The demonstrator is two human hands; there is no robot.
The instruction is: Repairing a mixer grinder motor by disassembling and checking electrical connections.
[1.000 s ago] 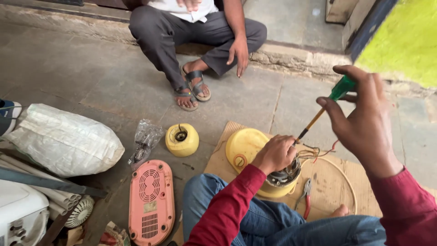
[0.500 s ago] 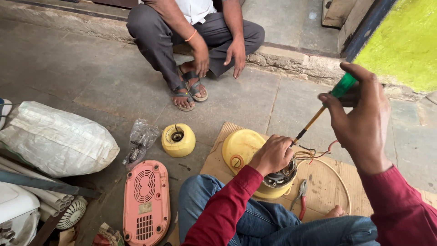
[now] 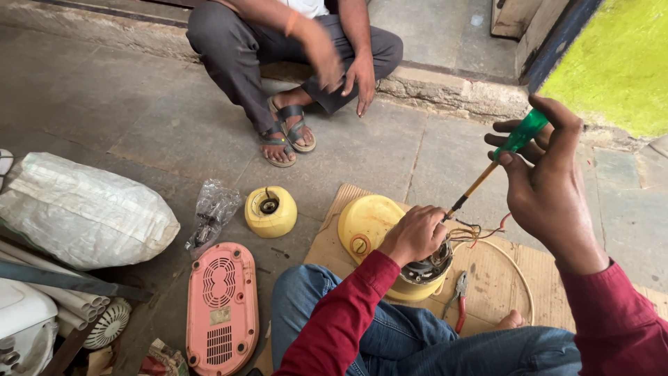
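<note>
My right hand (image 3: 550, 188) grips a screwdriver (image 3: 495, 161) with a green handle, its tip angled down to the wires at the top of a yellow motor housing (image 3: 417, 278). My left hand (image 3: 415, 235) rests on that housing and holds it steady on my lap edge. Coloured wires (image 3: 473, 232) spill from it to the right. A yellow round cover (image 3: 365, 223) lies just left of my left hand on a sheet of cardboard (image 3: 501, 271).
Red-handled pliers (image 3: 460, 299) lie on the cardboard. A small yellow cap (image 3: 271, 210), a clear plastic bag (image 3: 212, 209) and a pink vented panel (image 3: 221, 310) sit on the stone floor. A white sack (image 3: 83, 209) lies left. Another person (image 3: 292, 42) sits opposite.
The view has shifted slightly left. The seated person's hand has moved across in front of the knees. My hands and the screwdriver stay at the motor housing.
</note>
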